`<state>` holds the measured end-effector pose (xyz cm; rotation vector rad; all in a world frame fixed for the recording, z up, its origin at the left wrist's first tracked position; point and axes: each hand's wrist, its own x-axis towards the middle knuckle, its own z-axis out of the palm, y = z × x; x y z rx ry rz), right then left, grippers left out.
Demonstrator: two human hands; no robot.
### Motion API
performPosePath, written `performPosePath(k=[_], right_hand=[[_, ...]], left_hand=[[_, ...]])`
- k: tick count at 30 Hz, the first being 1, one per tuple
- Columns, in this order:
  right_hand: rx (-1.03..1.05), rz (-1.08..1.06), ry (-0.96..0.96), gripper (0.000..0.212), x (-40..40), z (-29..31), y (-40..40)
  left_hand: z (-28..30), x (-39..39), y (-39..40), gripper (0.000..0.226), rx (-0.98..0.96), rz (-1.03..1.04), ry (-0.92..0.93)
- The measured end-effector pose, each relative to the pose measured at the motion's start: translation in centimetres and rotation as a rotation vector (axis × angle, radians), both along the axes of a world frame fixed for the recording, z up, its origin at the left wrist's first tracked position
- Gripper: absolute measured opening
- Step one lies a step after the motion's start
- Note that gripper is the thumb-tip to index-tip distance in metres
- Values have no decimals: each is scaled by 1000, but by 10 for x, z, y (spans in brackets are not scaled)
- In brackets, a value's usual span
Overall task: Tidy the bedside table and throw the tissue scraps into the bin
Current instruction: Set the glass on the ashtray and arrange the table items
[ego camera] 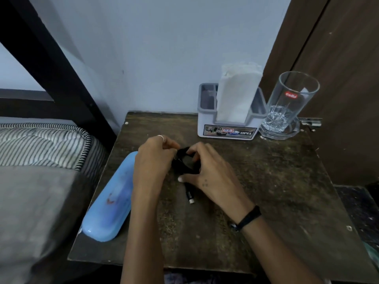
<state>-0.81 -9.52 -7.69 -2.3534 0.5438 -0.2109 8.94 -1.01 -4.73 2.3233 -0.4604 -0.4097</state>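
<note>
On the dark wooden bedside table [266, 191], both my hands hold a coiled black cable [185, 162] near the middle. My left hand [153, 160] pinches the coil's left side. My right hand [207, 171] grips its right side, thumb pressed on the table. One cable end with a white-tipped plug [189, 196] trails toward me from under the hands. A grey-and-white holder [229, 128] with white tissues [235, 95] standing in it sits at the back of the table. No tissue scraps or bin are in view.
A light blue oblong case [110, 201] lies along the table's left edge. A clear glass [289, 105] stands at the back right beside the tissue holder. A bed with a striped mattress [41, 144] borders the left; a brown door [338, 78] is at the right.
</note>
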Motion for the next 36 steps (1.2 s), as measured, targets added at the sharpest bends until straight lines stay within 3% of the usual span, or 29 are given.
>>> performPosePath(k=[5,10,15,19,24,28,32,36], right_hand=[[-22,-76,-169,34,15,-11,-1],[-202,-121,-224,12,35,-18,3],[-346,-194,-277,1,53,-29,7],[-392,-211,-225,6,60,-34,2],[-515,-194,-207,6,68,-38,-2],[-480,-201,-239,21,67,-38,-3],[-561,-278,-238,3,51,-33,3],[-499,-211,-215,19,43,-39,12]], left_hand=[[-2,-2,-4,24,-38,183,-58],[-1,-14,-13,21,-103,276,-148],[-9,-10,-24,20,-195,231,41],[-16,-5,-30,25,-217,172,81],[-25,-1,-37,40,-141,85,-1],[-27,2,-38,42,-129,64,-3],[-31,4,-35,44,-138,56,1],[-32,4,-35,44,-106,38,-38]])
